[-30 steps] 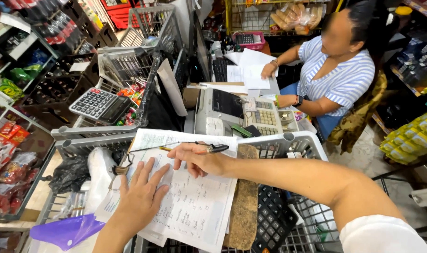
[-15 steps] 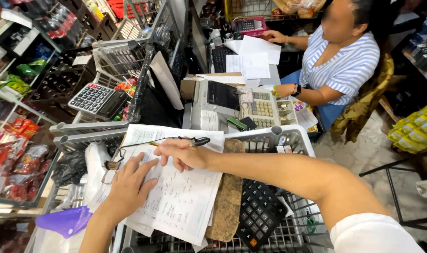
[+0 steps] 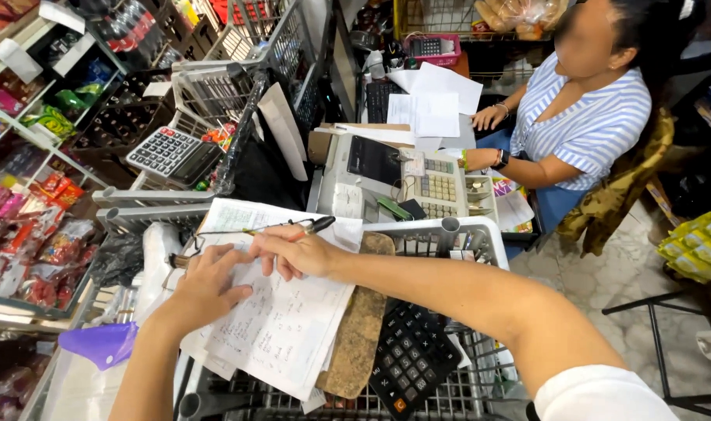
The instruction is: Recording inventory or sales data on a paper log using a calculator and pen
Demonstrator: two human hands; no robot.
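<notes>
My left hand lies flat on a stack of handwritten paper sheets, fingers spread, pinning them on a brown clipboard. My right hand holds a pen over the upper part of the sheets, its tip pointing left. The papers rest on top of a wire basket. A black calculator lies to the right of the clipboard, under my right forearm.
A cash register stands beyond the basket. A seated person in a striped shirt rests a hand on papers. A grey calculator sits at left. Snack packets fill the left shelves. A purple bag hangs low left.
My head has shifted a little, so the view slid slightly. Both hands stay on the sheets; the left hand has moved up a bit towards the pen hand.
</notes>
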